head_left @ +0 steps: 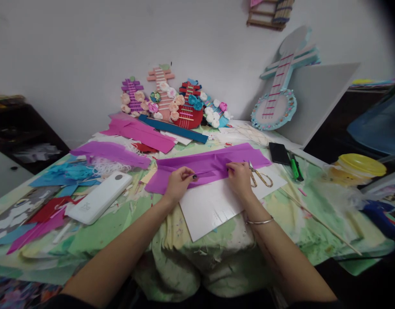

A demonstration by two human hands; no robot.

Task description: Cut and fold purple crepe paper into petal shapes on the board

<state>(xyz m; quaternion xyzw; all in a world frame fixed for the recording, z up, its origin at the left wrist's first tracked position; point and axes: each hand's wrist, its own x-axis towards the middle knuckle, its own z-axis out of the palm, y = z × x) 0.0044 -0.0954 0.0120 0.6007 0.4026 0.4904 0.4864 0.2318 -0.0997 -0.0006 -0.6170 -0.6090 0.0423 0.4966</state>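
Note:
A long piece of purple crepe-like paper (204,161) lies across the white board (210,208) in front of me, with creases along its length. My left hand (178,183) is closed in a pinch at the paper's near edge, left of its middle. On the other side, my right hand (239,178) pinches the same paper, with thumb and fingertips together. A narrow fold of paper runs between the two hands. Just right of my right hand, gold-handled scissors (261,175) rest on the board, their blades partly over the paper.
Several decorated guitar shapes (187,107) lean on the back wall, and a larger pale blue one (274,98) stands right. At left lie a white power bank (100,197) and magenta paper (142,133). A green cutter (295,167), wooden stick (323,223) and yellow-lidded tub (358,167) sit right.

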